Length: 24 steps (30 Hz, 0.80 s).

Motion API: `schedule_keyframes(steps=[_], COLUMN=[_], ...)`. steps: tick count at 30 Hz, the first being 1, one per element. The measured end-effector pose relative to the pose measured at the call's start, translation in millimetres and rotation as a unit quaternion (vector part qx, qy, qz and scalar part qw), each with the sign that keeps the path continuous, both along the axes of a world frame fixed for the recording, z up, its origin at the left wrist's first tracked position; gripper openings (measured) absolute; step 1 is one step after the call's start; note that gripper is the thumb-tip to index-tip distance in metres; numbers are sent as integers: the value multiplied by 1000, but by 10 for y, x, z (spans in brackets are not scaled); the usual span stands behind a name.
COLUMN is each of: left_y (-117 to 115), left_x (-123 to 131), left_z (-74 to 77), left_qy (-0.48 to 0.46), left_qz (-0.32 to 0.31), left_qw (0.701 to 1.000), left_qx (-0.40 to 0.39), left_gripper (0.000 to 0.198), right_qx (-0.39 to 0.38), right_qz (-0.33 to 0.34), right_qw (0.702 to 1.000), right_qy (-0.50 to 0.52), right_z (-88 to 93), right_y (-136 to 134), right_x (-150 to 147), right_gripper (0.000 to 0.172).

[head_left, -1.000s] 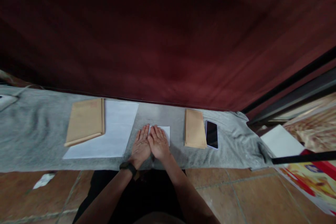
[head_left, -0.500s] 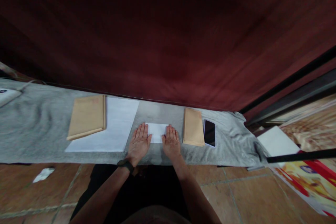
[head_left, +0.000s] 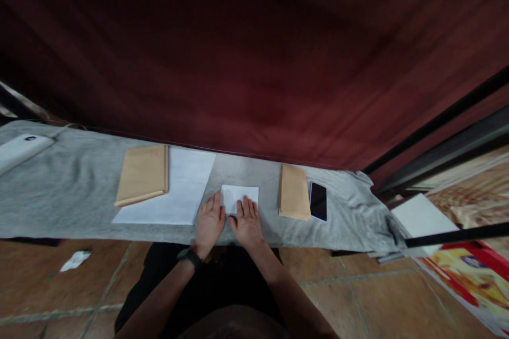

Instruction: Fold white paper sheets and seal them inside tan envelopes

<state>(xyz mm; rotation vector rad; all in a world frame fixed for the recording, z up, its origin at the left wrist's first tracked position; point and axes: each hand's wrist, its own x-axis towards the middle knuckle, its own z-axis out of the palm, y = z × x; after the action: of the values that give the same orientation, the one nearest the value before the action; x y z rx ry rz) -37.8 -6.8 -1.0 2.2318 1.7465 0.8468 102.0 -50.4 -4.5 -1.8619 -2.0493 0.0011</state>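
Note:
A small white piece of paper (head_left: 239,192), apparently folded, lies flat on the grey cloth in front of me. My left hand (head_left: 210,222) rests at its left edge with fingers stretched out. Over its lower right part lies my right hand (head_left: 247,222), flat with the fingers extended, covering some of the paper. To the left are large white sheets (head_left: 178,190), partly under a stack of brown envelopes (head_left: 143,176). Smaller brown envelopes (head_left: 294,192) lie to the right of my right hand.
A phone (head_left: 318,201) lies beside the smaller envelopes. On the far left is a white device (head_left: 24,149) with a cable. Grey cloth (head_left: 75,190) covers the narrow surface, and a dark red curtain (head_left: 254,79) hangs behind. A colourful box (head_left: 473,275) stands low at right.
My right hand has moved from the paper's right edge leftward and down onto its lower part. My left hand stays by the left edge. The view has shifted slightly.

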Motion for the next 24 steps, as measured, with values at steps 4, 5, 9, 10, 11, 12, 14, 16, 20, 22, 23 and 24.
schedule_keyframes(steps=[4, 5, 9, 10, 11, 12, 14, 16, 20, 22, 23, 24], left_y=[77, 112, 238, 250, 251, 245, 219, 201, 221, 228, 225, 220], left_x=[5, 9, 21, 26, 34, 44, 74, 111, 179, 203, 213, 220], left_z=[7, 11, 40, 54, 74, 102, 189, 315, 573, 626, 623, 602], left_qy=[-95, -120, -245, -286, -329, -372, -443, -491, -557, -565, -563, -561], left_qz=[50, 67, 97, 101, 106, 113, 113, 89, 66, 78, 72, 57], left_qw=[993, 987, 947, 931, 911, 891, 857, 832, 796, 786, 782, 778], left_qx=[-55, -77, -182, -205, -223, -233, -238, -242, -229, -240, -258, -277], left_gripper=[62, 63, 69, 71, 72, 73, 73, 71, 64, 64, 64, 64], right_qx=[-18, -21, -23, -22, -22, -22, -27, -32, -11, 2, 8, 16], right_qz=[-5, -6, -15, -18, -22, -25, -26, -26, -49, -59, -60, -60], right_qw=[1000, 1000, 999, 999, 999, 999, 999, 997, 929, 856, 819, 784], right_qy=[-11, -15, -23, -22, -21, -19, -1, 65, 366, 513, 571, 618], right_z=[33, 43, 55, 54, 57, 65, 112, 205, 446, 513, 518, 502], right_y=[12, 19, 33, 31, 29, 29, 47, 105, 315, 407, 436, 451], right_x=[4, 6, -29, -42, -51, -54, -35, 15, 112, 100, 77, 49], right_gripper=[61, 61, 60, 60, 61, 60, 53, 44, 44, 50, 53, 54])
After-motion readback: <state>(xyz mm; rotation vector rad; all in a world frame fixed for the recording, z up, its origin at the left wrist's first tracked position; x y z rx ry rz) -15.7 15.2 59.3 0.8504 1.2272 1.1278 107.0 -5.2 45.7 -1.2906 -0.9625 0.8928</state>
